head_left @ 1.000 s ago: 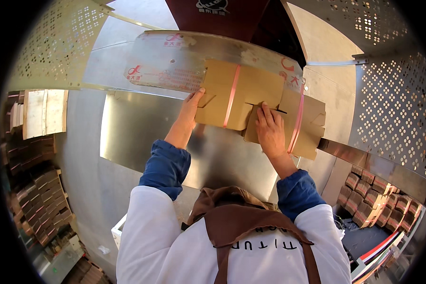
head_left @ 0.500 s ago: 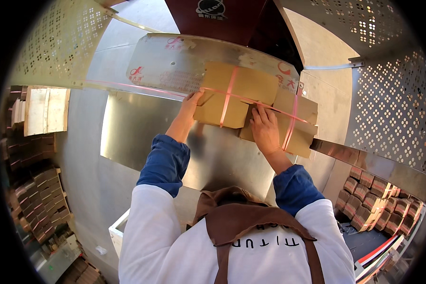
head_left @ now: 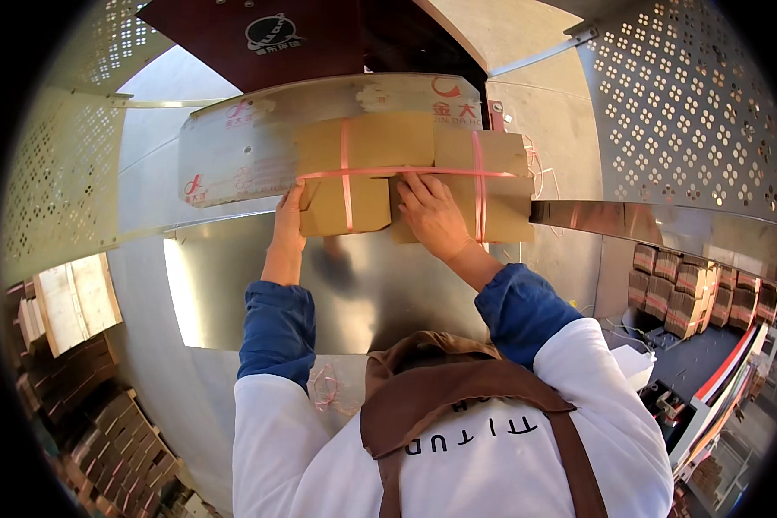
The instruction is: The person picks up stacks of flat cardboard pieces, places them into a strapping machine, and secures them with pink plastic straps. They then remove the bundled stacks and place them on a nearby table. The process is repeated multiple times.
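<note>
A strapped bundle of flat brown cardboard boxes (head_left: 388, 142) lies across the metal machine top in front of me. One pink strap (head_left: 380, 173) runs along its length, and two others cross it left and right. My left hand (head_left: 290, 226) is closed on the bundle's left edge, thumb showing and the other fingers mostly hidden. On top of the bundle rests my right hand (head_left: 433, 216), its bent fingers closed over the lengthwise strap near the middle. What lies under those fingertips is hidden.
A shiny metal plate (head_left: 259, 285) lies nearer me. Perforated metal panels (head_left: 673, 112) flank the work area, with a dark red machine part (head_left: 259, 52) behind. Stacked cardboard bundles (head_left: 682, 293) stand at right, more cardboard stacks (head_left: 121, 449) at left. Loose pink strapping (head_left: 328, 388) lies on the floor.
The bundle now lies straighter across my view, its right end no longer angled down. Both hands stay on it. The whole scene has shifted and turned with my head.
</note>
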Motion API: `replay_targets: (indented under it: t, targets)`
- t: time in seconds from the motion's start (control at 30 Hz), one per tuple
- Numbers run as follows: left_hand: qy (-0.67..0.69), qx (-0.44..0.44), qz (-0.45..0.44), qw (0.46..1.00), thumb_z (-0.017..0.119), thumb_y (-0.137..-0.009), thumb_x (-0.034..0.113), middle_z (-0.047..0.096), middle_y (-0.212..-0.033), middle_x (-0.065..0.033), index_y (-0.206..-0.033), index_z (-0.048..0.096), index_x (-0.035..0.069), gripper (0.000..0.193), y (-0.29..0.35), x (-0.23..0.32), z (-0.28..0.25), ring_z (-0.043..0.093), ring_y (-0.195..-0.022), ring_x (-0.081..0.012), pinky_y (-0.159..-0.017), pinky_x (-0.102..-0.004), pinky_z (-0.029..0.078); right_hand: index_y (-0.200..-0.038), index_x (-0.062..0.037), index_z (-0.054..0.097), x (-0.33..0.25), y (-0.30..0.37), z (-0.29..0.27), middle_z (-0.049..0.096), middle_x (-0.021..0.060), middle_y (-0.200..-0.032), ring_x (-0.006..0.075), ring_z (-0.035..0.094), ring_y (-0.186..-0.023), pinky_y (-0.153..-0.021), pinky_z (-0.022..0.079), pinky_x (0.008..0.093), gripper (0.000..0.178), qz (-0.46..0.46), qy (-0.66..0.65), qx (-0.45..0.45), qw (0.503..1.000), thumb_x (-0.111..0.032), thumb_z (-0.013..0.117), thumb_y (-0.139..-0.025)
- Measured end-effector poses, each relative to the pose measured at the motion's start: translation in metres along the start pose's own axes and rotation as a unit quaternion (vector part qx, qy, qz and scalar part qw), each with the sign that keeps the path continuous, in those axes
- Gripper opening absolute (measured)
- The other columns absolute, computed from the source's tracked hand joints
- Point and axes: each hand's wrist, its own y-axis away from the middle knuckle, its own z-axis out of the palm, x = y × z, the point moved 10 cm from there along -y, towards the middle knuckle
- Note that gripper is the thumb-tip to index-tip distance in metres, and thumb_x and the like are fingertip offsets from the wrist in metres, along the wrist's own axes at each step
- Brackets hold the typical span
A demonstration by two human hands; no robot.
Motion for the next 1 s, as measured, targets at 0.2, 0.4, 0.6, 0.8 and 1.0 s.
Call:
replay_targets:
  t: [0.2, 0.4, 0.6, 0.8, 1.0]
  targets:
    - [-0.017, -0.003, -0.004, 1.000, 0.071, -0.084, 0.041, 0.061, -0.113, -0.0071, -0.121, 0.052, 0.002, 0.058, -0.009, -0.003, -0.007, 0.060, -0.101, -0.0173, -0.084, -0.0309, 0.051, -0.113, -0.0013, 0.058, 0.003, -0.001, -0.002, 0.051, 0.0136, -0.130, 0.0292, 0.047, -0.114, -0.092, 0.042, 0.0402, 0.037, 0.000, -0.009, 0.006, 1.000, -0.016, 0.063, -0.080]
    - [-0.014, -0.023, 0.002, 1.000, 0.070, -0.084, 0.044, 0.058, -0.118, -0.0073, -0.126, 0.048, 0.002, 0.064, -0.009, -0.007, -0.003, 0.057, -0.106, -0.0179, -0.088, -0.0320, 0.049, -0.105, -0.0032, 0.059, 0.001, -0.003, -0.011, 0.053, 0.0124, -0.127, 0.0290, 0.049, -0.113, -0.092, 0.043, 0.0404, 0.029, -0.002, -0.027, 0.038, 0.999, -0.013, 0.065, -0.079]
    - [-0.023, -0.044, -0.016, 0.999, 0.068, -0.084, 0.046, 0.055, -0.122, -0.0079, -0.130, 0.046, 0.004, 0.066, -0.020, -0.010, -0.003, 0.054, -0.111, -0.0184, -0.091, -0.0329, 0.047, -0.103, -0.0030, 0.059, 0.014, -0.002, -0.021, 0.057, 0.0121, -0.122, 0.0312, 0.053, -0.110, -0.095, 0.043, 0.0401, 0.023, 0.054, -0.174, 0.054, 0.982, -0.008, 0.065, -0.081]
    - [-0.030, -0.054, -0.014, 0.998, 0.065, -0.087, 0.044, 0.055, -0.123, -0.0072, -0.130, 0.047, 0.004, 0.061, -0.026, -0.015, -0.006, 0.054, -0.112, -0.0187, -0.091, -0.0336, 0.047, -0.121, -0.0016, 0.054, 0.077, 0.027, -0.060, 0.055, 0.0168, -0.125, 0.0356, 0.048, -0.118, -0.098, 0.039, 0.0447, 0.040, 0.192, 0.026, 0.096, 0.976, -0.022, 0.062, -0.088]
    - [-0.011, -0.053, -0.025, 0.998, 0.059, -0.092, 0.039, 0.058, -0.122, -0.0045, -0.126, 0.052, 0.005, 0.049, 0.004, -0.004, 0.005, 0.056, -0.112, -0.0181, -0.093, -0.0340, 0.047, -0.130, -0.0065, 0.051, 0.121, 0.057, -0.057, 0.047, 0.0151, -0.137, 0.0318, 0.039, -0.128, -0.103, 0.029, 0.0511, 0.053, 0.256, 0.158, 0.040, 0.953, -0.041, 0.054, -0.090]
